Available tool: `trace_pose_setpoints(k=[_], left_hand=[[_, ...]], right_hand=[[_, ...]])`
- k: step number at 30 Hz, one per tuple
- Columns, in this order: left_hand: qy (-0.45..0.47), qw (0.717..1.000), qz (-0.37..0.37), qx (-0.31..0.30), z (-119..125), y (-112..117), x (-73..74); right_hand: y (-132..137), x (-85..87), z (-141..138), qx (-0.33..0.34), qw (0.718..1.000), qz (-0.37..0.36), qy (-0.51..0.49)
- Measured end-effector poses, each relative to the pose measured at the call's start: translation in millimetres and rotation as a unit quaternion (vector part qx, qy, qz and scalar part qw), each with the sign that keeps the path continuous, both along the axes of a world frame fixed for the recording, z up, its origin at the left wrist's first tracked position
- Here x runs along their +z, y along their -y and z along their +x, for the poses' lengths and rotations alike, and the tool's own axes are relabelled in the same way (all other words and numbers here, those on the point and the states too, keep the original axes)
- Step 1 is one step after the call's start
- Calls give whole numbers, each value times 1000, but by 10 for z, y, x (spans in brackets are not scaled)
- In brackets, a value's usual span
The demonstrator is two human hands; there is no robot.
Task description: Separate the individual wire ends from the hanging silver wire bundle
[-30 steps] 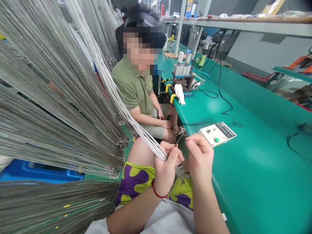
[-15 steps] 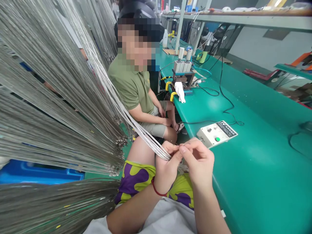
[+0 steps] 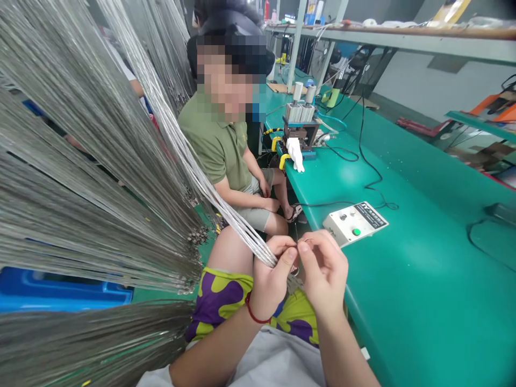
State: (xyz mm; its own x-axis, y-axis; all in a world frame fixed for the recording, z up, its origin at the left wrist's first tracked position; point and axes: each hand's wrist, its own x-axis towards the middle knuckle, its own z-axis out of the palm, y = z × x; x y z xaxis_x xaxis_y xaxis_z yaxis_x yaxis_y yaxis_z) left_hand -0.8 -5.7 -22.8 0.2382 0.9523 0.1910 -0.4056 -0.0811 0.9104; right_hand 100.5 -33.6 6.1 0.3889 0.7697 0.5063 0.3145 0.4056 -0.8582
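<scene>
A bundle of silvery braided cables (image 3: pixel 231 214) runs down from the upper left into my left hand (image 3: pixel 271 282), whose fingers are closed around its lower end. My left thumb and forefinger meet in a pinch at the front of the bundle. My right hand (image 3: pixel 325 271) is closed too, thumb and forefinger pinching a thin wire end close to the left fingertips. The two hands almost touch above my lap. What exactly lies between the fingertips is too small to make out fully. Some loose strands show below, between the hands.
Many hanging cables (image 3: pixel 100 134) fill the left side, above a blue bin (image 3: pixel 60 293). A co-worker in a green shirt (image 3: pixel 213 142) sits ahead. On the green table (image 3: pixel 423 301) stand a white control box (image 3: pixel 342 228) and a clamped press (image 3: pixel 300 121) with a white glove-like piece (image 3: pixel 295 153).
My fingertips have drawn slightly apart, and a thin wire now shows by the right fingers. The left hand still grips the cable bundle. The whole view has shifted a little.
</scene>
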Motion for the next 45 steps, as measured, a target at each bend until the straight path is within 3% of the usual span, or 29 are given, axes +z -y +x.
trace_pose_setpoints(k=[13, 23, 25, 27, 29, 31, 33, 35, 36, 38, 40, 42, 45], left_hand=[[-15, 1000, 9, -20, 8, 31, 49], [26, 999, 7, -33, 59, 9, 50], [32, 999, -3, -28, 84, -12, 5], [35, 999, -32, -24, 111, -32, -65], [39, 997, -69, -24, 137, -45, -129], [50, 994, -89, -25, 158, -53, -150], [71, 993, -89, -33, 173, -57, -112], [103, 990, -81, -48, 181, -63, -38], [118, 989, -78, -53, 182, -66, -2], [131, 987, -72, -58, 174, -75, 42], [132, 987, -70, -51, 155, -90, 37], [132, 988, -70, -36, 125, -114, -3], [106, 992, -62, 14, 56, -161, -60]], right_hand=[[-88, 21, 92, 61, 990, -17, -129], [-197, 264, 63, 95, 969, -30, -226], [-236, 370, 121, 89, 963, -45, -250], [-259, 576, 274, 55, 965, -11, -258], [-266, 865, 479, -18, 967, 95, -237], [-276, 1121, 641, -108, 950, 228, -186], [-299, 1195, 680, -118, 955, 233, -144], [-324, 1019, 588, -115, 959, 215, -142], [-330, 854, 511, -100, 970, 166, -147], [-325, 459, 347, -4, 987, 13, -163], [-303, 108, 213, 113, 976, -99, -161], [-286, -105, 122, 171, 962, -128, -170], [-326, -189, 46, 182, 963, -108, -165]])
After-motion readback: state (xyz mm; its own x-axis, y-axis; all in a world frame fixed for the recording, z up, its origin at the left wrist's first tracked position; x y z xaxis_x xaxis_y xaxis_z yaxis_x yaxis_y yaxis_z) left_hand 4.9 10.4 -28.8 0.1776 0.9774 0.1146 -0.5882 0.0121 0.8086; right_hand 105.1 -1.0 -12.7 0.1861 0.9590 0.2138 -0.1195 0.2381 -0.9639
